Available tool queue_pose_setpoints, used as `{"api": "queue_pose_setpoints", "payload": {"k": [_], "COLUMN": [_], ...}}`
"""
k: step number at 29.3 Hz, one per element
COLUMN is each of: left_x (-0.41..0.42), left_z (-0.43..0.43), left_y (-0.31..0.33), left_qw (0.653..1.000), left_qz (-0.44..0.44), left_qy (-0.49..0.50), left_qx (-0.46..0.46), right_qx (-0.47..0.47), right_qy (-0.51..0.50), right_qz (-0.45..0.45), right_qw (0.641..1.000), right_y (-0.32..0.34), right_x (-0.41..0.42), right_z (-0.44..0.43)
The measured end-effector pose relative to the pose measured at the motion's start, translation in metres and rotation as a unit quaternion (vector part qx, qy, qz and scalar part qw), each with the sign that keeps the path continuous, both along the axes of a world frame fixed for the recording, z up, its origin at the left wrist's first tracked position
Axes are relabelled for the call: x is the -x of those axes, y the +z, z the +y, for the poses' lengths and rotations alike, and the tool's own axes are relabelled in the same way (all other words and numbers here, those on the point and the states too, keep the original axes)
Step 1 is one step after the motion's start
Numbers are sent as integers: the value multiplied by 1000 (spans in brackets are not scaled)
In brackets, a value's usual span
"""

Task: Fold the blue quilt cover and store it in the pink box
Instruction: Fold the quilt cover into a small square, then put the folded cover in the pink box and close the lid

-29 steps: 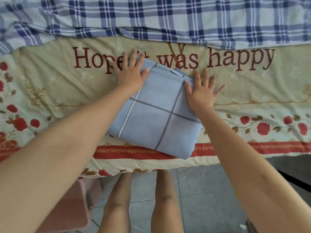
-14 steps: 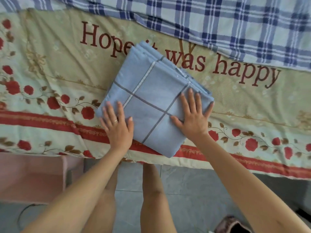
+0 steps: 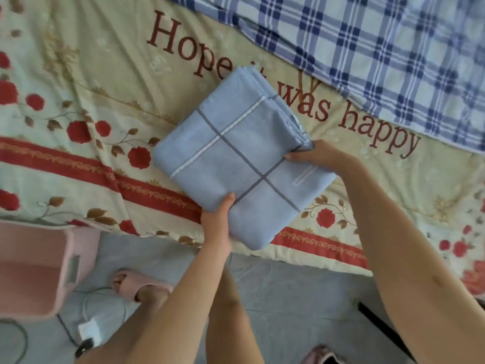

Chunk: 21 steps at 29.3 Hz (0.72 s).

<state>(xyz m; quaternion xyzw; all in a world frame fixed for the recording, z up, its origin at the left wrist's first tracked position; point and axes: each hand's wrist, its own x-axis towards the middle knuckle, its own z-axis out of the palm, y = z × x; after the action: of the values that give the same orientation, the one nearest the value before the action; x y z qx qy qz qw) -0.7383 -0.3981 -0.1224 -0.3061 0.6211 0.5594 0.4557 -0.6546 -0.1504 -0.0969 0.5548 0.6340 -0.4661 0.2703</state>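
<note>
The blue quilt cover (image 3: 231,153), folded into a thick square with grey and white lines, lies near the bed's front edge. My left hand (image 3: 216,222) grips its near left edge, thumb on top and fingers hidden under the fabric. My right hand (image 3: 315,156) grips its right corner, fingers tucked under the layers. The pink box (image 3: 34,269) stands on the floor at the lower left, below the bed's edge, its opening facing up.
A floral bedspread (image 3: 91,101) with red lettering covers the bed. A blue plaid blanket (image 3: 380,56) lies at the far right. On the grey floor are my legs, a pink slipper (image 3: 136,285), and a white charger with cables (image 3: 88,331) beside the box.
Both hands went from pressing flat on top of the folded cover to gripping its edges. The view has swung left, bringing the pink box into sight.
</note>
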Motion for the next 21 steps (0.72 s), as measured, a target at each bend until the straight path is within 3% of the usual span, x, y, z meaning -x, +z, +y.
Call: {"api": "queue_pose_setpoints", "payload": {"k": [5,10,15,21], "left_x": [61,135,196,227], "left_z": [-63,-207,-372,-499], "left_y": [28,59,77,50], "left_qw": [995,990,982,970], "left_qz": [98,135,127,96], "left_qy": [-38,-9,107,198], "left_qx": [1,23,93,100], "right_qx": [107,153,193,189], "right_qy": [-98,-93,84,219], "right_qz": [80,118,136,125], "right_qw": [986,977,968,949], "right_y": [32,59,78,73], "right_x": [20,94,225,334], "right_z": [-85,-219,-351,-472]}}
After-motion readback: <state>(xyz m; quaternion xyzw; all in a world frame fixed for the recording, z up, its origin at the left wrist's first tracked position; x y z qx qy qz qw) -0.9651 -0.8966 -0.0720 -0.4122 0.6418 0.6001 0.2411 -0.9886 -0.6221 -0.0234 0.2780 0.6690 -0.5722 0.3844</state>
